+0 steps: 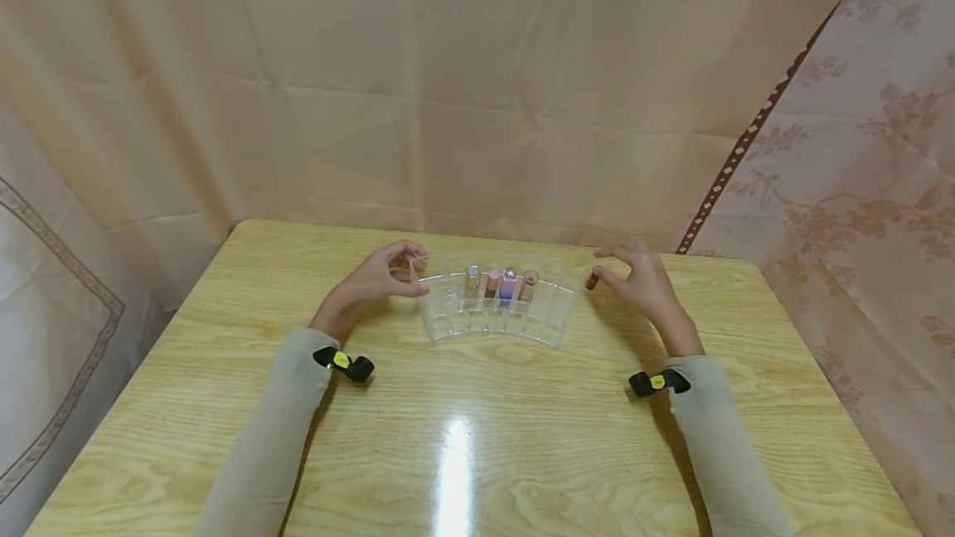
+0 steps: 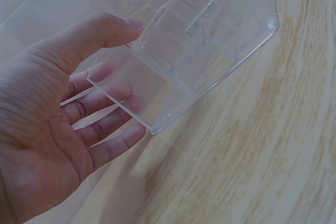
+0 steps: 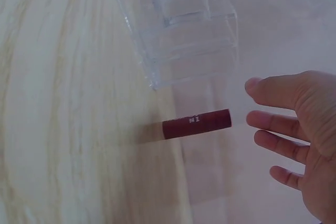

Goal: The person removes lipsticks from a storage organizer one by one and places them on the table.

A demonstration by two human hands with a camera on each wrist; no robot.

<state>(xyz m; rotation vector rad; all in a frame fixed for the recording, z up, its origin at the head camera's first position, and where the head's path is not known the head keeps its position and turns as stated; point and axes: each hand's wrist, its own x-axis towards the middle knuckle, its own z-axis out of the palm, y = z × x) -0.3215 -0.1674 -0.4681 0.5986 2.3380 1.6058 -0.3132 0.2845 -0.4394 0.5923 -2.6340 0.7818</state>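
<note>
A clear plastic lipstick organizer [image 1: 492, 326], curved and split into small compartments, stands on the table. Several lipsticks are upright in its back row, among them a pink and blue tube [image 1: 508, 287] with a silvery top. My left hand [image 1: 391, 270] holds the organizer's left end, thumb at the front edge and fingers behind the clear side panel [image 2: 139, 85]. Just beyond the organizer's right end, a dark red lipstick tube [image 3: 197, 124] stands upright on the table. Beside its top is my right hand [image 1: 636, 276], fingers extended, with a small gap to the tube in the right wrist view.
The wood-grain table [image 1: 567, 446] has a bright light reflection near its front. A beige curtain [image 1: 477, 106] hangs behind it, with a floral cloth [image 1: 865, 189] on the right. Each wrist wears a black camera strap [image 1: 656, 382].
</note>
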